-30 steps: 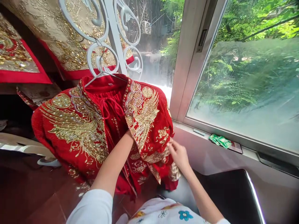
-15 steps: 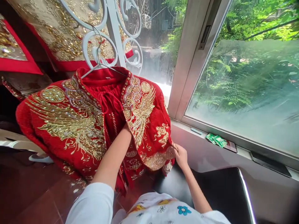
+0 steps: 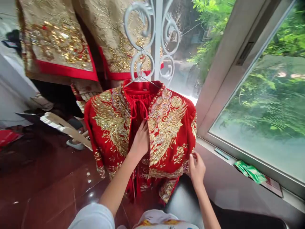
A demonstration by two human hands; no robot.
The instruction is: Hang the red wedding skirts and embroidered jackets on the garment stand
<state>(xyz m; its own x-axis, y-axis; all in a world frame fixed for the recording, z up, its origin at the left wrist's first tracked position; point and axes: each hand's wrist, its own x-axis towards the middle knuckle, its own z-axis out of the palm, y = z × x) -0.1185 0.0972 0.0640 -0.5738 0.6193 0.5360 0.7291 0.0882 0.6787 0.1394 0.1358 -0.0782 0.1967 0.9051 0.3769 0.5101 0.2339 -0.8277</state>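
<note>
A red jacket [image 3: 164, 127] with gold embroidery hangs on a hanger [image 3: 140, 76] hooked into a white scrolled metal stand [image 3: 157, 38]. My left hand [image 3: 140, 140] lies on the front opening of the jacket, fingers pointing up at the right front panel's edge. My right hand [image 3: 196, 167] is closed on the jacket's lower right hem beside the window wall.
More gold and red embroidered garments [image 3: 59, 41] hang behind. A window [image 3: 262, 95] with a sill [image 3: 228, 156] holding a green packet [image 3: 250, 170] is on the right. A dark red glossy floor [image 3: 43, 184] and a white hanger [image 3: 64, 128] lie left.
The view has swung left and back, so the jacket sits more central. My left hand has come out from inside the jacket onto its front edge. The jacket's left side hangs straighter.
</note>
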